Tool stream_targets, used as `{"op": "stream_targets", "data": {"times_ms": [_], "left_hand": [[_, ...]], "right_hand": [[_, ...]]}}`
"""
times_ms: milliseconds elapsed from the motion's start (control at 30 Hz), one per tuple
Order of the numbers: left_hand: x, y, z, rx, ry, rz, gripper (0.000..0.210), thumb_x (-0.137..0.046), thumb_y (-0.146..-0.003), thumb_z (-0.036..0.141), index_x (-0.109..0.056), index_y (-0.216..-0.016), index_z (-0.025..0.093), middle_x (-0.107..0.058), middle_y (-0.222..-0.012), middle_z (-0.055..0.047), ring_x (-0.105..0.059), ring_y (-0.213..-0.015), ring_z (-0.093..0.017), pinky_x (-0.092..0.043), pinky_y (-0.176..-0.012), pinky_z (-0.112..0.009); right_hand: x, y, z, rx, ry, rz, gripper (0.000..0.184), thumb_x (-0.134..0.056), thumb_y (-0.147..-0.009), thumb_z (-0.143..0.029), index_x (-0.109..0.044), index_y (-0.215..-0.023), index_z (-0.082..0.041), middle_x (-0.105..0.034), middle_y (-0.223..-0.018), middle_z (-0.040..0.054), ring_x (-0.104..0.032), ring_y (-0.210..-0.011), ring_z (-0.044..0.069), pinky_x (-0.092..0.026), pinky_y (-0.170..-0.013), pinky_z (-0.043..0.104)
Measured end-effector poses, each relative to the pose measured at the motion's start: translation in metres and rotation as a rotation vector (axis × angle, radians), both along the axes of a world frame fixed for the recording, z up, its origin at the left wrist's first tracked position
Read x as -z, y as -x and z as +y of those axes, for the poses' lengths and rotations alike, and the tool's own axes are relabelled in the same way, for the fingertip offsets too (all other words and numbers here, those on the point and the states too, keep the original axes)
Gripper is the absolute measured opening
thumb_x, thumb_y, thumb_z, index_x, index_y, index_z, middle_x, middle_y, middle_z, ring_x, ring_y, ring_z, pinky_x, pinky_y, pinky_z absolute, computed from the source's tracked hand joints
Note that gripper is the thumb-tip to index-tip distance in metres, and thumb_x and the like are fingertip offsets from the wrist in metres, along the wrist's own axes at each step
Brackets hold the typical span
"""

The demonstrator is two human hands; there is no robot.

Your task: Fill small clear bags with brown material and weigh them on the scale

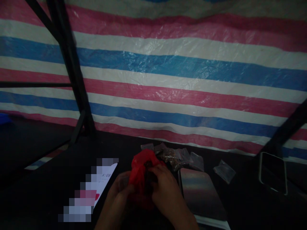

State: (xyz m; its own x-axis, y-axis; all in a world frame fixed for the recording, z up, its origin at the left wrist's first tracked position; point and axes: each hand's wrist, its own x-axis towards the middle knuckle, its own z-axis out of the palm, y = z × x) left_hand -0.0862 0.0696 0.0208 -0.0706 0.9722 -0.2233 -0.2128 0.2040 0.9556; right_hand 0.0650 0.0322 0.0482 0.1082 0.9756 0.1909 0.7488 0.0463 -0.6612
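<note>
Bag, red plastic (pixel 141 174), held above the near edge of the dark desk (pixel 48 191), both hands on it. Left hand (pixel 120 191): fingers clenched on the bag's lower left side. Right hand (pixel 165 188): fingers grasping its right side near the opening. Small clear packets (pixel 172 155) lie just behind. Metal scale (pixel 200 191) just right of the hands. Phone (pixel 273 172) by the right edge. Striped tarp (pixel 168 80) along the far edge.
</note>
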Motion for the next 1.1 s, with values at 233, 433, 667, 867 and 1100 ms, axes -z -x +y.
{"op": "stream_targets", "data": {"times_ms": [233, 433, 667, 867, 1100], "left_hand": [[-0.014, 0.009, -0.009, -0.109, -0.197, 0.157, 0.066, -0.08, -0.067, 0.052, -0.059, -0.124, 0.027, -0.071, -0.118, -0.006, -0.07, -0.112, -0.033, -0.059, -0.093, -0.048], [-0.014, 0.012, -0.02, -0.203, -0.428, 0.272, 0.072, -0.074, -0.082, 0.059, -0.05, -0.144, 0.033, -0.056, -0.145, -0.007, -0.055, -0.136, -0.037, -0.04, -0.119, -0.065], [-0.018, -0.012, -0.037, -0.124, -0.527, 0.37, 0.058, -0.067, -0.09, 0.057, -0.057, -0.14, 0.03, -0.065, -0.143, -0.008, -0.065, -0.129, -0.033, -0.056, -0.108, -0.049], [-0.014, -0.025, -0.018, 0.116, -0.306, 0.338, 0.061, -0.066, -0.084, 0.069, -0.065, -0.129, 0.028, -0.076, -0.133, -0.01, -0.069, -0.127, -0.037, -0.059, -0.101, -0.049], [-0.01, -0.041, -0.019, 0.096, -0.319, 0.264, 0.061, -0.069, -0.076, 0.056, -0.065, -0.126, 0.022, -0.073, -0.135, -0.015, -0.07, -0.125, -0.037, -0.052, -0.111, -0.053]], "right_hand": [[-0.002, 0.0, 0.001, 0.031, 0.016, -0.035, 0.059, -0.057, -0.072, 0.005, -0.078, -0.123, -0.018, -0.072, -0.133, 0.012, -0.064, -0.13, 0.032, -0.047, -0.116, 0.046], [-0.008, -0.003, 0.002, 0.015, -0.015, 0.138, 0.054, -0.06, -0.073, 0.003, -0.078, -0.119, -0.019, -0.074, -0.126, 0.0094, -0.067, -0.123, 0.029, -0.049, -0.111, 0.043], [-0.019, -0.027, 0.004, -0.021, -0.08, 0.439, 0.054, -0.061, -0.072, 0.003, -0.077, -0.117, -0.022, -0.076, -0.123, 0.0044, -0.069, -0.119, 0.022, -0.049, -0.111, 0.038], [-0.037, -0.036, -0.009, -0.117, -0.12, 0.61, 0.052, -0.059, -0.08, -0.001, -0.071, -0.124, -0.025, -0.076, -0.127, 0.0035, -0.071, -0.118, 0.02, -0.054, -0.107, 0.037], [-0.045, -0.025, -0.021, -0.213, -0.204, 0.254, 0.064, -0.046, -0.081, 0.007, -0.076, -0.124, -0.029, -0.067, -0.132, 0.0039, -0.067, -0.122, 0.016, -0.051, -0.11, 0.031]]}}
